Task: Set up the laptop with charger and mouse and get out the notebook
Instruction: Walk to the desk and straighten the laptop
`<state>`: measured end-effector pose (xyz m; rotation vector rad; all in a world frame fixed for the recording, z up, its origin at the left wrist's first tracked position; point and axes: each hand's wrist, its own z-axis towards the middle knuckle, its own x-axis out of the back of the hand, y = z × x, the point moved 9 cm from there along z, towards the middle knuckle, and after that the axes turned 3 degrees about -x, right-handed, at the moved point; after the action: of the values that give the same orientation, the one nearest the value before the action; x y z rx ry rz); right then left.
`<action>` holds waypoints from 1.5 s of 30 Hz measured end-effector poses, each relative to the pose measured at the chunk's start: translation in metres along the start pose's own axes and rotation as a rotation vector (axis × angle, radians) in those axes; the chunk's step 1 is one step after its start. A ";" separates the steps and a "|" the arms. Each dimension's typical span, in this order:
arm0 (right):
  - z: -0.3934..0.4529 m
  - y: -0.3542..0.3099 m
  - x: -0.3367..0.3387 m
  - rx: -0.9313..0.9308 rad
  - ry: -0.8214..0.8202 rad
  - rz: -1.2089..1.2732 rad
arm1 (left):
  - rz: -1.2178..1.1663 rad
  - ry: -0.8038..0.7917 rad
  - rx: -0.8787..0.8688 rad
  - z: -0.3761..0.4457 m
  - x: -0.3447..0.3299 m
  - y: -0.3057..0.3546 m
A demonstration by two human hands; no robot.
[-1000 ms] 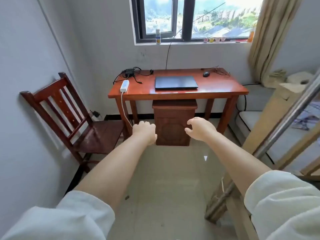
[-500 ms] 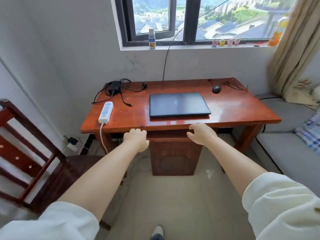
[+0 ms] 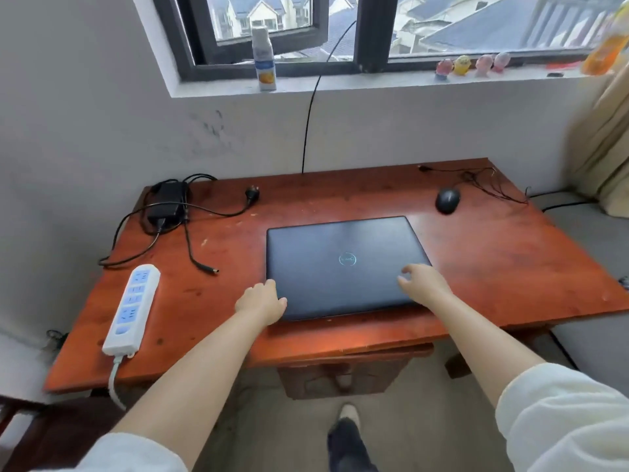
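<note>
A closed dark laptop [image 3: 343, 264] lies flat in the middle of the red wooden desk [image 3: 493, 267]. My left hand [image 3: 262, 301] sits at the laptop's near left corner, fingers curled loosely against its edge. My right hand [image 3: 422, 281] hovers over the lid's near right part, fingers spread. A black charger brick [image 3: 166, 202] with tangled cable lies at the back left, its round plug tip [image 3: 212, 270] loose on the desk. A black mouse [image 3: 447, 200] rests at the back right with its thin cable. No notebook is in view.
A white power strip [image 3: 132, 308] lies along the desk's left front. A bottle [image 3: 263, 59] and small figurines [image 3: 469, 64] stand on the windowsill. A wooden cabinet [image 3: 343, 373] sits under the desk, a grey sofa [image 3: 592, 240] to the right, a chair [image 3: 20, 434] at lower left.
I have stepped up to the desk, so it now fills the view. Both hands moved forward from the desk's front edge onto the laptop's near corners.
</note>
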<state>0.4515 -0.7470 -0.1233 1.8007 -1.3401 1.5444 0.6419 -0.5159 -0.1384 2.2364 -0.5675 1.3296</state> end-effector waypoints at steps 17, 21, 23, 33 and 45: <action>0.163 0.059 -0.028 -0.559 0.095 0.454 | -0.817 0.124 0.651 0.147 -0.034 -0.027; 0.188 0.045 -0.018 -0.504 0.137 0.506 | -0.852 0.170 0.620 0.167 -0.021 -0.028; 0.202 0.038 -0.013 -0.485 0.140 0.517 | -0.859 0.179 0.610 0.179 -0.013 -0.026; 0.238 0.029 -0.011 -0.491 0.095 0.417 | -0.703 0.146 0.579 0.221 0.011 -0.015; 0.228 -0.188 -0.057 0.185 -0.034 0.005 | -0.301 0.144 0.423 0.228 0.051 -0.046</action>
<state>0.7342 -0.8229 -0.1939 1.9430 -1.2532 1.6963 0.8493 -0.6187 -0.1967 2.3975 0.1145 1.5379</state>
